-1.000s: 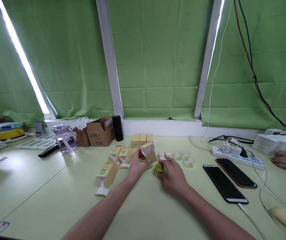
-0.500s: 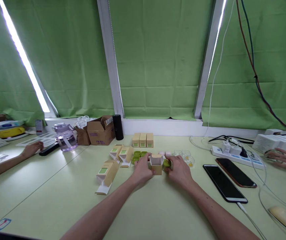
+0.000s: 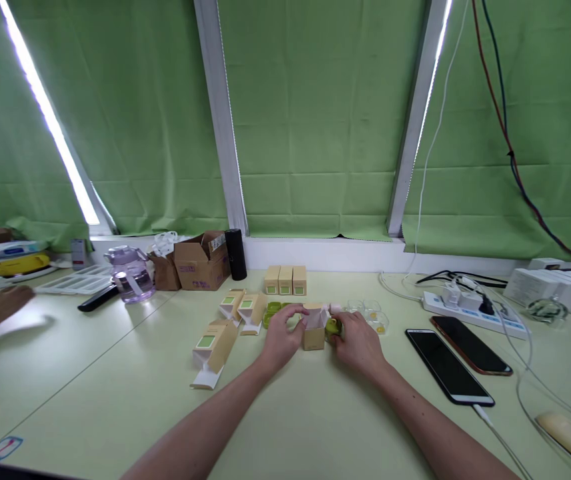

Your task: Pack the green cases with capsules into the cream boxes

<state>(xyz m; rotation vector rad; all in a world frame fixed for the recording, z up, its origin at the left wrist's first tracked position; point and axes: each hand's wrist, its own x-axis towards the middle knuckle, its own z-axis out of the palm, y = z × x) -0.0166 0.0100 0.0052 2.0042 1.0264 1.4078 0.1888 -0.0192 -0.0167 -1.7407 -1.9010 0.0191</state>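
The left hand [image 3: 281, 335] clasped a squarish cardboard box [image 3: 314, 339]; flaps open. The right hand [image 3: 360, 341] pinched a glossy, round green case [image 3: 333, 326] in its fingers.

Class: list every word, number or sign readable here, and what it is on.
Nothing can be read.
Purple print, cardboard box: blurred.
Red mark, table sticker: too small.
Green carton labels: no legible words.
Held tan box, left hand: no print shows.

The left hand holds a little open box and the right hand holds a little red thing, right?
Not quite: the head view shows the little thing in the right hand is green, not red. The left hand does hold the little open box.
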